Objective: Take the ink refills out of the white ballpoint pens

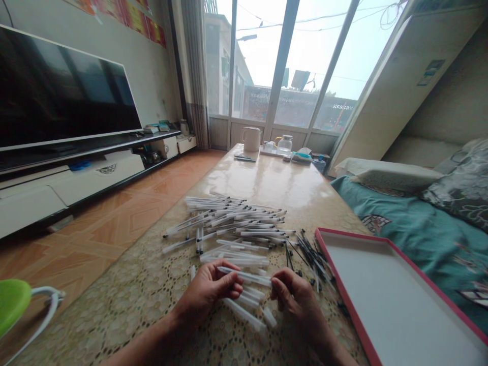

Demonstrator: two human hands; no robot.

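My left hand [213,284] pinches a translucent white pen barrel [251,276], which lies almost level above the table. At the barrel's right end, the thumb and fingers of my right hand [293,295] are closed on it; any small part between those fingertips is hidden. Loose white barrels [244,314] and a short clear piece, perhaps a cap [270,317], lie below my hands. Beyond them spreads a heap of white pens [236,218], many with dark tips. Thin black refill-like sticks [310,254] are piled right of the heap.
A shallow box lid with a red rim [356,315] rests along the table's right side. A pitcher [251,139], a glass jar [284,144] and a tissue pack [302,156] stand at the far end. A green seat [14,305] is at lower left, a sofa [404,229] at right.
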